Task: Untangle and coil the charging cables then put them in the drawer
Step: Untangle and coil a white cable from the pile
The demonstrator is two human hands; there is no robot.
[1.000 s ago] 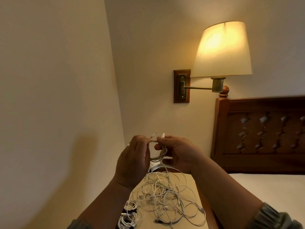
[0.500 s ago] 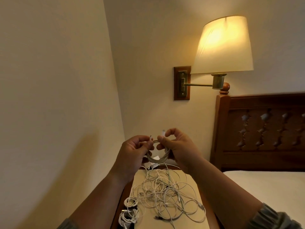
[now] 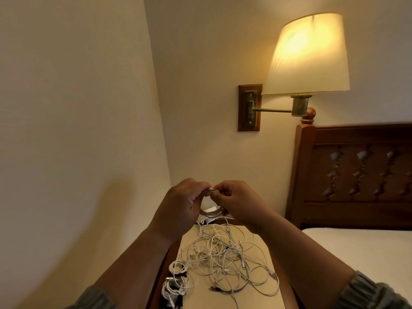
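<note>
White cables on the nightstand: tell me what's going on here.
A person is coiling charging cables. The left-hand grip and right-hand grip pinch the top of a small coil of white cable, held above a beige-topped wooden nightstand. On it lies a tangled heap of thin white cables, not yet sorted. Small white bundled cables sit at its left edge. No drawer is in view.

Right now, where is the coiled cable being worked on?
In the head view, the coiled cable hangs near centre frame, held between the left hand and right hand, directly above the tangled cable pile.
</note>
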